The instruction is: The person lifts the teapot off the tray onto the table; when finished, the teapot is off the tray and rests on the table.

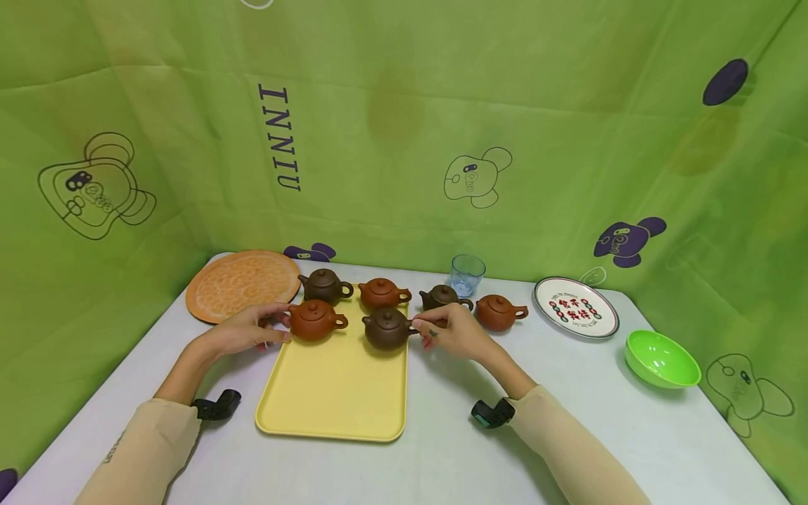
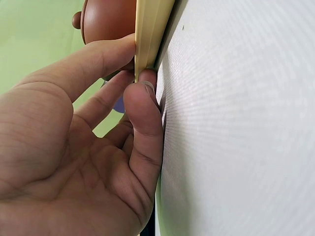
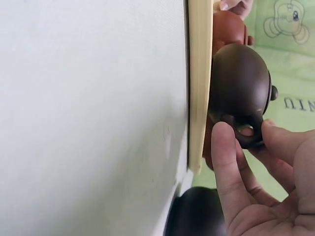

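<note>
A yellow tray (image 1: 332,393) lies on the table with several small clay teapots at its far half. My left hand (image 1: 249,330) reaches over its left rim, thumb and index finger at the spout end of a reddish-brown teapot (image 1: 313,322). The tray rim partly hides that contact in the left wrist view; other fingers stay outside the rim. My right hand (image 3: 266,182) pinches the handle of a dark brown teapot (image 3: 241,81) at the tray's right edge. Behind these two stand another dark teapot (image 1: 324,287) and another reddish one (image 1: 379,293).
Right of the tray stand a dark teapot (image 1: 440,297), partly hidden by my right hand, and a reddish teapot (image 1: 497,313). A blue glass (image 1: 468,273) is behind them. Farther right are a patterned plate (image 1: 576,324) and green bowl (image 1: 663,359). An orange mat (image 1: 243,280) lies back left.
</note>
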Available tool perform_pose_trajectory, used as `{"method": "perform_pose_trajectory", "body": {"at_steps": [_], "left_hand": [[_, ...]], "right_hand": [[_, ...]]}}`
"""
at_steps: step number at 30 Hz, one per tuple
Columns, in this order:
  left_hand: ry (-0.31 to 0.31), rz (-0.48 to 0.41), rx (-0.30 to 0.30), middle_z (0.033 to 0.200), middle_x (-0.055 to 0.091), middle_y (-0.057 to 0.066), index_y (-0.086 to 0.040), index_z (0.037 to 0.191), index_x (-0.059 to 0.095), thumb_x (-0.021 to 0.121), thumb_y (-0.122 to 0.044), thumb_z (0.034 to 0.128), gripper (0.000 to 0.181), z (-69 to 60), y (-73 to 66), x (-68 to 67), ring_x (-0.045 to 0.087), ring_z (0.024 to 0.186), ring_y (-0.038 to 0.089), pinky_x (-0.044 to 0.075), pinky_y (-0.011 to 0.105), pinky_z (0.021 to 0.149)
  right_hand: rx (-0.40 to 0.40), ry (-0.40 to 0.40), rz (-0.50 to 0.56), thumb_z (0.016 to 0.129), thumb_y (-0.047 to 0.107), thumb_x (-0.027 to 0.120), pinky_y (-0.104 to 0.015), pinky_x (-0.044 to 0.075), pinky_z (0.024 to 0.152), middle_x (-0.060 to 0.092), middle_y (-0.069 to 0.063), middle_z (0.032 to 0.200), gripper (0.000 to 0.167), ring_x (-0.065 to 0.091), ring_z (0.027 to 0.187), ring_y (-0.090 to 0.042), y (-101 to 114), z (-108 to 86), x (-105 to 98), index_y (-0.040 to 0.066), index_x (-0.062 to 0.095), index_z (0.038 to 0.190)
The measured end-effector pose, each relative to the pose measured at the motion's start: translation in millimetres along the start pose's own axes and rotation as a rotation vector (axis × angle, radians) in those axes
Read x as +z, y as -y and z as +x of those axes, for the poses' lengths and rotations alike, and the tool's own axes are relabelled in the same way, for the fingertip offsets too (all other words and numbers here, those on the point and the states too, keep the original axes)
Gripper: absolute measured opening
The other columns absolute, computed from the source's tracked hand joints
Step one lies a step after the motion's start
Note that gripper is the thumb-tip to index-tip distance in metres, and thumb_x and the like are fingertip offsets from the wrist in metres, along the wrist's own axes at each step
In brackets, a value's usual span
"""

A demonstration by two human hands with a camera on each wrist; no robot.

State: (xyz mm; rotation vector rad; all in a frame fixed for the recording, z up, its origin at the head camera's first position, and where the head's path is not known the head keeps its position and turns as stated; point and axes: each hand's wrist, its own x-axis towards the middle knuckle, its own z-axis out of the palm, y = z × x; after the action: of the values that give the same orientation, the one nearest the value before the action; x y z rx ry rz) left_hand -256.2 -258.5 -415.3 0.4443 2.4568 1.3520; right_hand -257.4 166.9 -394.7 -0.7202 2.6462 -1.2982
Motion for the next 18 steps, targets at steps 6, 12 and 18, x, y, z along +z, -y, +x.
{"method": "perform_pose_trajectory", "body": {"at_steps": [6,12,18], "left_hand": [[-0.003,0.009,-0.012,0.135,0.061,0.024,0.006,0.156,0.043,0.074,-0.018,0.0966,0.071,-1.1,-2.2,0.5,0.054,0.086,0.011,0.055,0.028,0.068],[-0.006,0.02,-0.012,0.133,0.061,0.024,0.006,0.155,0.043,0.074,-0.019,0.0968,0.071,-1.8,-3.4,-0.2,0.055,0.087,0.012,0.055,0.028,0.068],[-0.003,0.014,-0.003,0.133,0.061,0.024,0.007,0.155,0.043,0.074,-0.018,0.0969,0.07,-1.7,-3.6,-0.1,0.055,0.086,0.012,0.055,0.028,0.067]], "right_hand": [[0.014,-0.014,0.011,0.103,0.023,0.071,-0.026,0.061,0.073,0.077,-0.01,0.083,0.025,0.078,0.07,-0.017,-4,-6.6,-10,0.004,0.081,0.116],[0.018,-0.039,-0.033,0.103,0.024,0.071,-0.023,0.058,0.072,0.079,-0.006,0.081,0.024,0.078,0.069,-0.015,-11,-14.1,-17,0.006,0.081,0.116],[0.03,-0.045,-0.028,0.103,0.023,0.071,-0.024,0.059,0.07,0.078,-0.006,0.082,0.024,0.077,0.069,-0.014,-18,-23.0,-26,0.005,0.081,0.116]]}}
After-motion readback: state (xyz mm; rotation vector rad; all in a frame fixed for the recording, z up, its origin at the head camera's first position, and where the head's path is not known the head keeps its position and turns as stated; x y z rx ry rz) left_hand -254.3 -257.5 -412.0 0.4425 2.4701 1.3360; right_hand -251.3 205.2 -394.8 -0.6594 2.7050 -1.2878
